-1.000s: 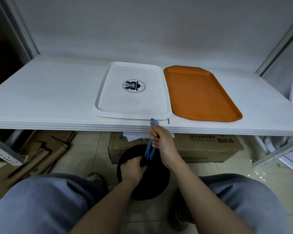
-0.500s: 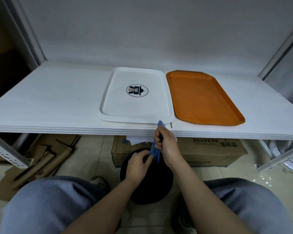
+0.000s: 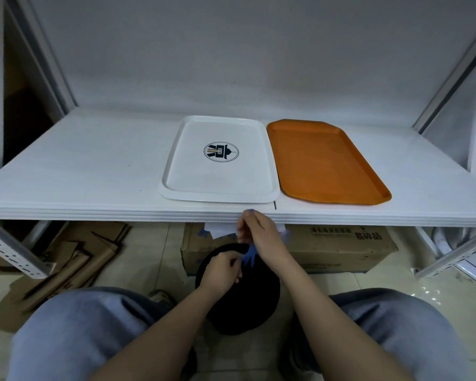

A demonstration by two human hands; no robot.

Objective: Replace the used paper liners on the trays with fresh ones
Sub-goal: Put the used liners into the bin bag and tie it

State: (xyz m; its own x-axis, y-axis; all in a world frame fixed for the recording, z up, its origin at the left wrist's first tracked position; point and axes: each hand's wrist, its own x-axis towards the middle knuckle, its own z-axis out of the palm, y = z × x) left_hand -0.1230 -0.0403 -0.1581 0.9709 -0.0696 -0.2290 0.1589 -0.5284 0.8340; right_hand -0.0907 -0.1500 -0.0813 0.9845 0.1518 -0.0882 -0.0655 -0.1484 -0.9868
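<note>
Both hands (image 3: 241, 253) pinching blue strip (image 3: 248, 255).

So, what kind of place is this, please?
Probably a storeroom or back room, not a dining area. The white tray and orange tray lie on a bare white shelf of a metal rack, and a cardboard box and flattened cardboard lie on the tiled floor below.

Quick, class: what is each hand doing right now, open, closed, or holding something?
Left hand: closed, pinching the lower end of the blue strip.
Right hand: closed, gripping the upper part of the same blue strip.
</note>
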